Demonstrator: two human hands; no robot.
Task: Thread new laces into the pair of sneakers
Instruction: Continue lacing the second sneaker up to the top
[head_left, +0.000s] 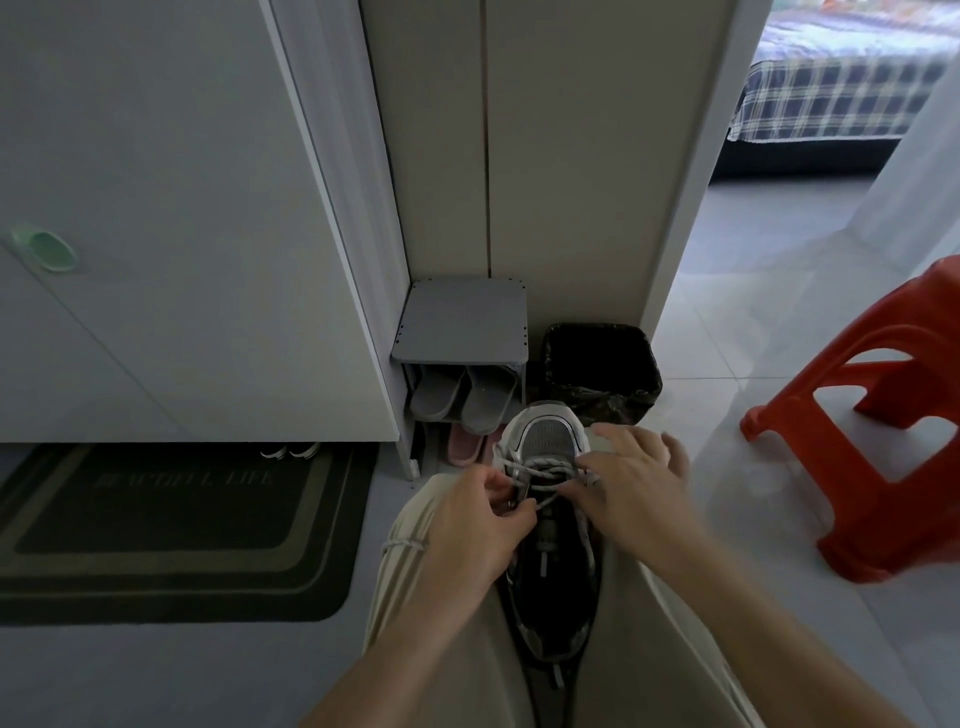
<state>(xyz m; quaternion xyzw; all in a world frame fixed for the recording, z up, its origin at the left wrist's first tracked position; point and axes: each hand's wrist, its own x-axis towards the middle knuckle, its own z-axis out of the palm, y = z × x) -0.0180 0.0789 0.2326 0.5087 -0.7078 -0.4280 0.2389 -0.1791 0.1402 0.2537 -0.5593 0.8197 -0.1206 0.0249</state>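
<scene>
1. Two hands work the sneaker (549, 441), wedged between the thighs (623, 649), toe away.
2. Left hand (475, 525) curls, pinching the lace (540, 472).
3. Right hand (636, 493) pinches it too (other fingers splayed).

White and grey on the sneaker (545, 441) toe between the left hand (467, 525) and right hand (639, 499), black further back. Pale grey lace (540, 475), flecked darker, at the fingertips. Beige trousers (400, 587) under the left hand. Orange-red stool (883, 415) right of the right hand. Beyond both hands: black bin (602, 364), grey rack (462, 317), 2 grey slippers (462, 400), 1 pink slipper (462, 449). Left of the left hand, dark mat (156, 519) with grey bands. Far beyond the right hand, blue-and-white checked bedcover (831, 98).
</scene>
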